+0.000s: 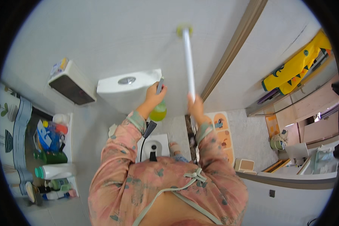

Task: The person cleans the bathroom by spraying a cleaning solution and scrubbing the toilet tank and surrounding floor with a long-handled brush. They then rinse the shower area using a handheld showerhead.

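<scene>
My left hand (pixel 154 96) grips the neck of a spray bottle (pixel 158 112) with yellow-green liquid, its grey nozzle pointing up, close to the right end of the white toilet cistern (pixel 113 86). My right hand (pixel 195 106) is closed around the lower part of a long white pole (pixel 189 62). At the pole's far end a round yellow-green head (pixel 184 30) lies against the pale wall; it is blurred. A squat toilet pan (pixel 158 141) lies on the floor below my hands.
A wall-mounted box (pixel 76 84) is left of the cistern. Bottles, among them a white one (pixel 58 171), crowd a shelf at the far left. A brown door frame (pixel 234 48) runs right of the pole. Beyond it are a yellow hanging cloth item (pixel 296 66) and a patterned mat (pixel 221 117).
</scene>
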Available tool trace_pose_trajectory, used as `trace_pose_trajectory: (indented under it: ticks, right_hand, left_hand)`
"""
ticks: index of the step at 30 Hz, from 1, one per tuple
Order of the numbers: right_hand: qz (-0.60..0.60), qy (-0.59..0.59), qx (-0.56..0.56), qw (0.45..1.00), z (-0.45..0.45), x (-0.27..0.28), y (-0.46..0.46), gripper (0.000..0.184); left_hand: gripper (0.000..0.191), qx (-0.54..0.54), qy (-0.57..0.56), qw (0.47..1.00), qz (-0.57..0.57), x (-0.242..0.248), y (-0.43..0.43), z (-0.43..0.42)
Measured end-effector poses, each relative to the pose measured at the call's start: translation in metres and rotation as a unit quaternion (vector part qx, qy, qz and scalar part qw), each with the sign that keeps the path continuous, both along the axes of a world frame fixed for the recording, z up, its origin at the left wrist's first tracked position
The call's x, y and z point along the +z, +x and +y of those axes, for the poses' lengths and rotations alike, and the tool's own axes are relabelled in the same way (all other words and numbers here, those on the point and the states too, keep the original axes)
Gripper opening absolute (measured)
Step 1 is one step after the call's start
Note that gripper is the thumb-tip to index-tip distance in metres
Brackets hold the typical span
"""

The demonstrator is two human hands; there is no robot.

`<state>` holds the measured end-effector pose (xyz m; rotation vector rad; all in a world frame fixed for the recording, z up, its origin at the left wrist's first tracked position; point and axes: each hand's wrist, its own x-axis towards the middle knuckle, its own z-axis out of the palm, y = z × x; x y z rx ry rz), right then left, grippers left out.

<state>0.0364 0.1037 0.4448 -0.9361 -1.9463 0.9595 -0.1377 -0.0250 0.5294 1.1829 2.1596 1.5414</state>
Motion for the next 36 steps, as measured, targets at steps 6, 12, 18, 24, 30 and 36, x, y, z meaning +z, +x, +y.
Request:
trace_pose_trajectory:
  ticks: [6, 12, 18, 24, 30, 36]
  right_hand:
    - [-0.126, -0.038, 0.098, 0.987, -0.003, 0.105, 0.008, 0.045]
    - [-0.307, -0.073, 0.113, 0.942, -0.038, 0.066, 0.105, 0.041]
    - [-0.444, 0.132, 0.186, 0.867, -0.025, 0.116, 0.062, 0.045]
    - [-0.405, 0.197, 0.291, 0.844, -0.063, 0.117, -0.052, 0.051]
    - [-0.428, 0.067, 0.218, 0.875, -0.028, 0.079, 0.049, 0.048]
    - [-0.437, 0.086, 0.291, 0.847, -0.081, 0.091, -0.033, 0.052]
  left_hand:
    - [0.023, 0.080, 0.011, 0.997, -0.009, -0.063, -0.025, -0.067]
    - [0.023, 0.193, -0.015, 0.981, -0.007, -0.054, -0.073, -0.170]
    - [0.024, 0.249, -0.024, 0.968, 0.014, -0.053, -0.074, -0.206]
    - [0.029, 0.216, -0.022, 0.976, -0.004, -0.063, -0.065, -0.208]
    - [0.031, 0.207, 0.068, 0.976, -0.026, -0.081, -0.068, -0.234]
    - [0.027, 0.186, 0.047, 0.981, -0.019, -0.072, -0.062, -0.214]
